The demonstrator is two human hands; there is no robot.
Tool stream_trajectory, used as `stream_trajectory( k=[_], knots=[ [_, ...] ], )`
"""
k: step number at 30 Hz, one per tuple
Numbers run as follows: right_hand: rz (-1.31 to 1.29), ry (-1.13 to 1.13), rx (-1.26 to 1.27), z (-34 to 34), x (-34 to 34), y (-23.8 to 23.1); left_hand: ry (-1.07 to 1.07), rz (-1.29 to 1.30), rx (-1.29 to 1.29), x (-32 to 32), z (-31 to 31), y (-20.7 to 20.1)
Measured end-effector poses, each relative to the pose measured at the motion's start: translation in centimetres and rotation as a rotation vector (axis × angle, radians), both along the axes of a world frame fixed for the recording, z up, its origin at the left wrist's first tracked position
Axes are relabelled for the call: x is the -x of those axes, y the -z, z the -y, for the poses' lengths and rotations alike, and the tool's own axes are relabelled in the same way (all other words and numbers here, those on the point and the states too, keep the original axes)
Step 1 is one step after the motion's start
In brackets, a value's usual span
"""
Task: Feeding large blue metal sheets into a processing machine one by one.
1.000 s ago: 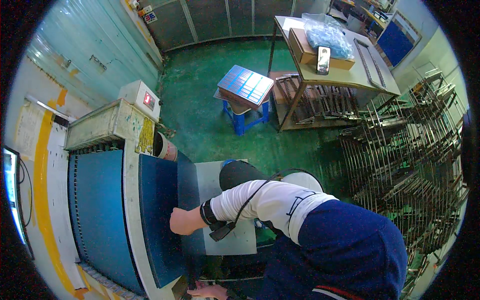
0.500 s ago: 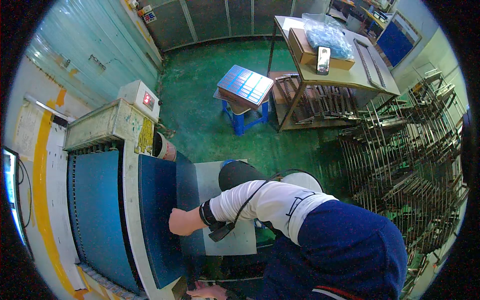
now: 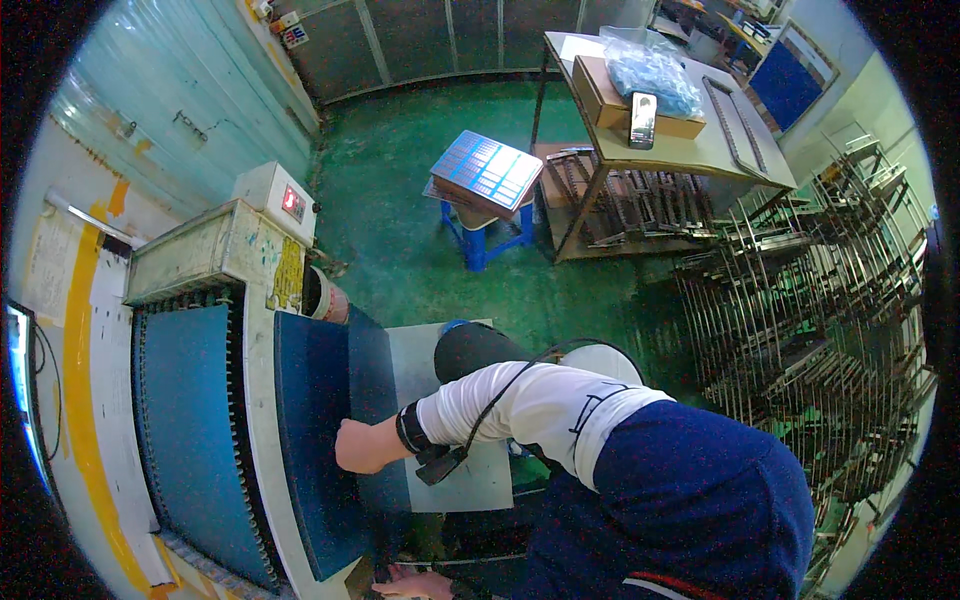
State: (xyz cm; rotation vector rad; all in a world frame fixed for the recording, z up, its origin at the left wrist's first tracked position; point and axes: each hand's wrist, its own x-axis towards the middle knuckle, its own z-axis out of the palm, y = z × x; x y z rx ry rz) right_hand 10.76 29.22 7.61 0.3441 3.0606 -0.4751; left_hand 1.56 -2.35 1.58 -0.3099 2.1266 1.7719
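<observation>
Blue stool point(image 3: 474, 246): one | right hand point(image 3: 366, 446): curled at panel point(image 3: 310, 430), grip unclear | left hand point(image 3: 416, 583): unclear

At the left of the frame, the light-blue panel point(image 3: 190, 420) has shifted leftward from the white ledge point(image 3: 268, 440), widening the dark toothed gap point(image 3: 238, 390)

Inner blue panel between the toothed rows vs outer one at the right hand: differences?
Inner panel is lighter blue; outer panel is darker. Inner panel sits between toothed rows; outer panel is beyond the pale strip, right hand overlapping it. Both look flat.
</observation>
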Motion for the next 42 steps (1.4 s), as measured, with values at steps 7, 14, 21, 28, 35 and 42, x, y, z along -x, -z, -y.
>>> stream_trajectory(
  k=[7,14,21,28,35,42],
  knots=[
    [0.039,0.001,0.013,-0.1,-0.1,-0.8,0.001,-0.003,0.007,0.2,0.0,0.1],
    [0.031,0.011,0.034,-0.1,0.2,-0.3,0.010,0.003,0.005,0.3,-0.1,0.3],
    [0.013,0.008,0.025,-0.2,0.4,0.3,0.015,0.008,0.006,0.3,-0.2,0.4],
    [0.042,0.007,0.032,-0.2,0.2,-0.4,0.018,0.012,0.007,0.3,-0.1,0.6],
    [0.069,0.003,0.029,-0.2,0.0,-1.2,0.015,0.008,0.014,0.4,-0.1,0.8],
    [0.053,-0.007,0.038,-0.3,0.1,-0.7,0.014,0.008,0.024,0.3,-0.1,0.9]
  ],
)
